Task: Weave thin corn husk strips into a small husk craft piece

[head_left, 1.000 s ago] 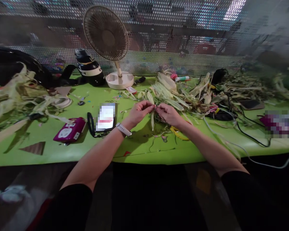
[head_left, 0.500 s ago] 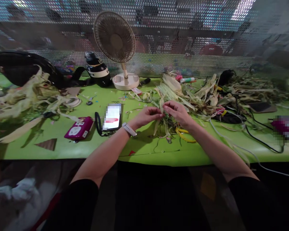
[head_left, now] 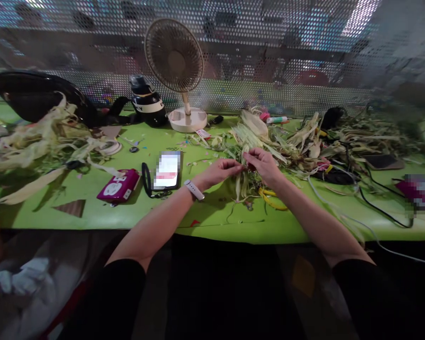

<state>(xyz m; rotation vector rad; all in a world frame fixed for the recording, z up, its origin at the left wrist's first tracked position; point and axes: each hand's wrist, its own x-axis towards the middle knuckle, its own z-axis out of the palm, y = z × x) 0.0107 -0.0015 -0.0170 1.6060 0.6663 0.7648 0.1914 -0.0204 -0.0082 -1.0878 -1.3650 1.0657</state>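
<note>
My left hand [head_left: 221, 170] and my right hand [head_left: 264, 164] meet over the green table [head_left: 205, 217], fingertips pinched together on pale corn husk strips [head_left: 243, 182] that hang down between them. My left wrist carries a watch with a white strap [head_left: 194, 190]. Just behind the hands lies a heap of loose corn husks [head_left: 255, 134]. Yellow-handled scissors [head_left: 271, 200] lie on the table under my right wrist.
A phone [head_left: 167, 170], a black ring [head_left: 147, 179] and a magenta case [head_left: 118, 186] lie left of my hands. A small fan [head_left: 175, 61], a dark bottle [head_left: 147, 101] and a black helmet [head_left: 35, 94] stand at the back. More husks [head_left: 38, 137] pile up left; cables [head_left: 371, 198] and another phone [head_left: 380, 162] right.
More husk strips now hang from my pinched fingers than one second ago, when I held a single strip. The camera view has shifted slightly to the left.
</note>
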